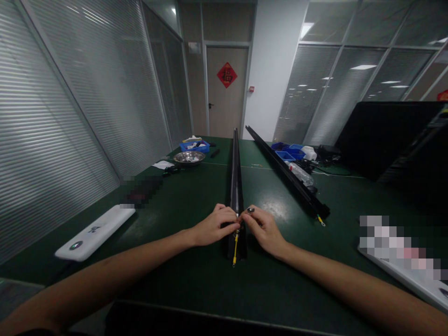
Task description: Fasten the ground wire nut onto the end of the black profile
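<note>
A long black rail [235, 177] lies lengthwise on the green table, pointing away from me. At its near end a yellow wire [235, 249] with a ring terminal sticks out toward me. My left hand [217, 225] rests on the rail's left side, thumb and fingers closed at a small part there that is too small to name. From the right, my right hand [263, 228] meets it, fingers bent and pinched at the same spot, with a small shiny metal piece [250, 210] at the fingertips. What exactly lies between the fingers is hidden.
A second black rail [283, 168] with a yellow-ended wire lies slanted at the right. Blue bins [284, 156] and a plastic bottle [300, 173] stand beyond it. Back left are a metal bowl [189, 157] and blue basket [194, 147]; a white case [96, 232] lies left.
</note>
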Motion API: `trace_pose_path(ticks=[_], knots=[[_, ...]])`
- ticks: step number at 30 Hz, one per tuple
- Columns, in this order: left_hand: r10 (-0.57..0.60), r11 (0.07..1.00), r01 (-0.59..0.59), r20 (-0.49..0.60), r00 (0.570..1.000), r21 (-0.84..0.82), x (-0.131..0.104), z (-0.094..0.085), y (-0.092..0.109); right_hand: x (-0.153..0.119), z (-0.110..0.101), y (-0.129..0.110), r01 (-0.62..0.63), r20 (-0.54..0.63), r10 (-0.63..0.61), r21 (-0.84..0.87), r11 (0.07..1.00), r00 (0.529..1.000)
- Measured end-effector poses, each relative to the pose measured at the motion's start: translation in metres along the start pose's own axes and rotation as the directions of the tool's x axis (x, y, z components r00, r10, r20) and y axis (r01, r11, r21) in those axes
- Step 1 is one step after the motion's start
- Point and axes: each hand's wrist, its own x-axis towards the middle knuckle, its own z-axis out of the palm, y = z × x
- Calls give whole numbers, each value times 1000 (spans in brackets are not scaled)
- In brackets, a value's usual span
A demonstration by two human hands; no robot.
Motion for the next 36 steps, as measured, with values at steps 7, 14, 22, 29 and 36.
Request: trace_pose_path(ticks=[7, 14, 22, 29, 36], knots=[[-18, 1000, 18, -5, 1000, -5, 0, 1, -1, -1, 0, 4, -13, 0, 13, 11, 1000, 1000], [-7, 1000, 7, -15, 1000, 2, 0, 1, 0, -2, 0, 3, 0, 8, 0, -1, 1000, 1000], [-5, 1000, 5, -25, 1000, 6, 1, 2, -2, -1, 1, 7, 1, 6, -1, -9, 1000, 1000], [-9, 1000, 9, -28, 1000, 1, 0, 2, -2, -3, 0, 5, 3, 7, -3, 0, 1000, 1000], [-15, 1000, 15, -21, 1000, -6, 1, 2, -1, -1, 0, 2, -9, 2, 9, -24, 1000, 1000]])
